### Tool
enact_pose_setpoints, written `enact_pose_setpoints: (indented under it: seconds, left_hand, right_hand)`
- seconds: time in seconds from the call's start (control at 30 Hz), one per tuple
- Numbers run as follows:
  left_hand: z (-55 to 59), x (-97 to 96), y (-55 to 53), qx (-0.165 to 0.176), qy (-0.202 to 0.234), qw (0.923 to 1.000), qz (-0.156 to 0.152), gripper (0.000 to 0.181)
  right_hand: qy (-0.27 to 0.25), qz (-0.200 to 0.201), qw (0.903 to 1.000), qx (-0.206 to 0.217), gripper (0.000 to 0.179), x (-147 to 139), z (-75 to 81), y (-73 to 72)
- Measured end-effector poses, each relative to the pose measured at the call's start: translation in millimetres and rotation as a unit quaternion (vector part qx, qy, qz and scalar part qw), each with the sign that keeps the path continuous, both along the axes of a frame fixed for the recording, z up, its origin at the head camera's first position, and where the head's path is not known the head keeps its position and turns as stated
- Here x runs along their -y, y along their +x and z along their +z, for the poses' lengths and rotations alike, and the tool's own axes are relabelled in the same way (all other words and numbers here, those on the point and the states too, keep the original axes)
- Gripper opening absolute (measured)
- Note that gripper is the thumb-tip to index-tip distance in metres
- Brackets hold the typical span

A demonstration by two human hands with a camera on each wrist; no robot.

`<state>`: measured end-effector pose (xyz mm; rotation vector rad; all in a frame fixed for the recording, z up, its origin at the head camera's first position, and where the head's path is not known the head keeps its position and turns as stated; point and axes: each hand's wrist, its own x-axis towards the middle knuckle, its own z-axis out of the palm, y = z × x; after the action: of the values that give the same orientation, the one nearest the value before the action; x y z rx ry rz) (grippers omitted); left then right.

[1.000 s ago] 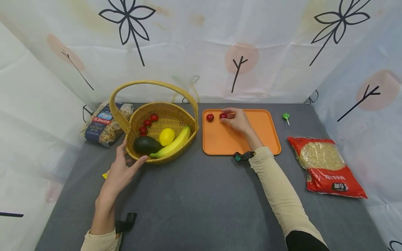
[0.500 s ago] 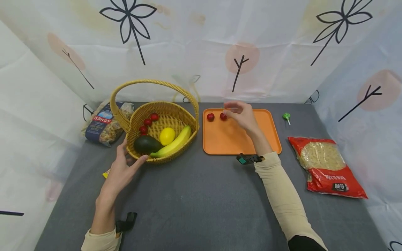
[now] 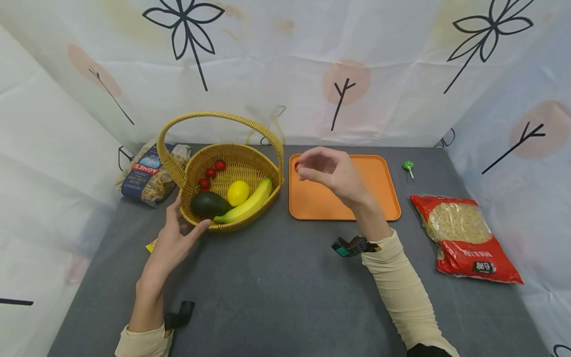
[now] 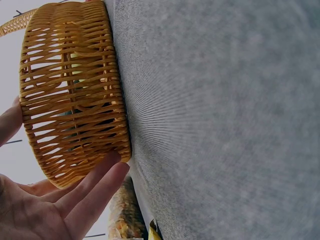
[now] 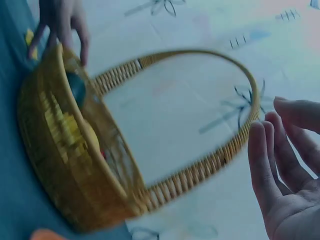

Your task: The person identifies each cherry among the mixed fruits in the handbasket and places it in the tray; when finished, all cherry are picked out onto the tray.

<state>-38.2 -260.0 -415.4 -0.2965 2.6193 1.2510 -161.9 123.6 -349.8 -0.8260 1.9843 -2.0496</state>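
The left arm (image 3: 149,302) extends from the near left, the left hand (image 3: 173,243) spread, its thumb (image 4: 9,124) apart from nearly straight fingers (image 4: 102,195). The right arm (image 3: 401,287) angles far and left, the right hand (image 3: 333,173) loosely curved, thumb near the fingertips (image 5: 257,134).

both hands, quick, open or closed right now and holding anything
Left hand: open, resting against the wicker basket.
Right hand: open, loosely curved above the orange tray, nothing visible in its grasp.

R hand (image 3: 332,176) now raised & shifted L over tray (image 3: 314,206), mostly hiding its cherries (image 3: 296,165).
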Motion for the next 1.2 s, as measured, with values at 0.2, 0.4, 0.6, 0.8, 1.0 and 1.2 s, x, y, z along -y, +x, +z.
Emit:
enact_pose_setpoints:
  seconds: [0.2, 0.4, 0.6, 0.8, 1.0, 1.2]
  left_hand:
    - [0.6, 0.7, -0.2, 0.001, 0.0, 1.0, -0.001, 0.112]
    - [1.6, 0.0, -1.5, 0.006, 0.003, 1.0, 0.002, 0.113]
    - [2.6, -0.2, -1.3, 0.008, 0.006, 0.9999, 0.003, 0.113]
    - [2.1, -0.3, -0.5, 0.001, 0.001, 1.0, 0.001, 0.112]
    - [2.2, -0.9, 0.7, -0.005, -0.003, 1.0, 0.001, 0.111]
    - [1.8, -1.1, 0.1, -0.004, -0.001, 1.0, -0.001, 0.112]
  right_hand:
    - [0.038, 0.087, 0.9952, -0.022, 0.024, 47.8, -0.2, 11.2]
    - [0.105, 0.125, 0.9864, -0.017, 0.025, 103.9, -13.6, -4.7]
    - [0.188, 0.143, 0.9712, -0.03, 0.03, 153.3, -26.2, -27.3]
    - [0.243, 0.153, 0.958, 0.013, 0.039, 190.6, -32.9, -43.5]
    - [0.269, 0.167, 0.9464, 0.065, 0.041, 213.4, -35.4, -48.6]
    - [0.305, 0.178, 0.9305, 0.099, 0.047, 223.6, -29.5, -46.8]
